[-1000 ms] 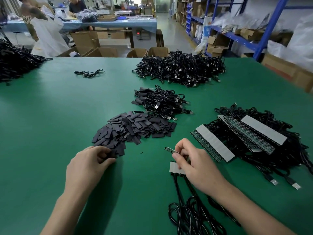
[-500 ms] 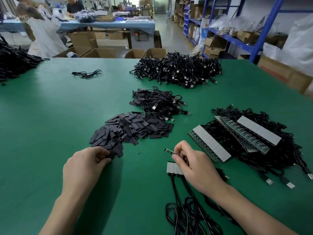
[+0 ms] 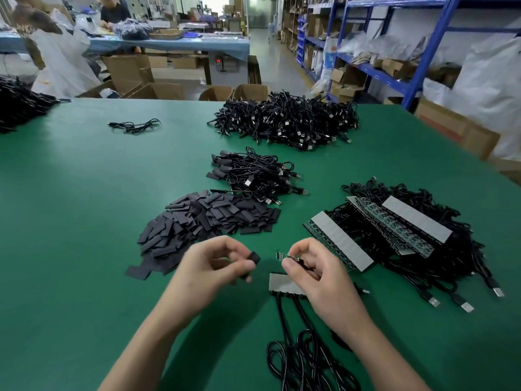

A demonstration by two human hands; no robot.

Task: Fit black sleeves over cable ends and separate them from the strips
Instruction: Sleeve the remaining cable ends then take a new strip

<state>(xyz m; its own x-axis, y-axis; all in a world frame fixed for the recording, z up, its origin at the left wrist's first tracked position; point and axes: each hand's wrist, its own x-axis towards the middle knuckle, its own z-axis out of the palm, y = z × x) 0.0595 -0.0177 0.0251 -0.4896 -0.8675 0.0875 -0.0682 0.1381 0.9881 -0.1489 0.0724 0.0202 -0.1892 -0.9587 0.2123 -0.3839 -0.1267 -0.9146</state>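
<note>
My left hand pinches one black sleeve just above the green table. A short gap to its right, my right hand pinches a cable end with a small circuit board pointing at the sleeve. Under my right hand lies a short grey strip with cables running toward me. The pile of loose black sleeves lies behind my left hand. Longer grey strips with boards and cables lie to the right.
A small heap of sleeved cables sits behind the sleeve pile, and a large heap of USB cables lies further back. One loose cable lies far left; another cable heap is at the left edge. Boxes and blue shelving stand beyond the table.
My left hand has left the sleeve pile with one sleeve and moved right and up toward my right hand. My right hand has lifted the cable end slightly.
</note>
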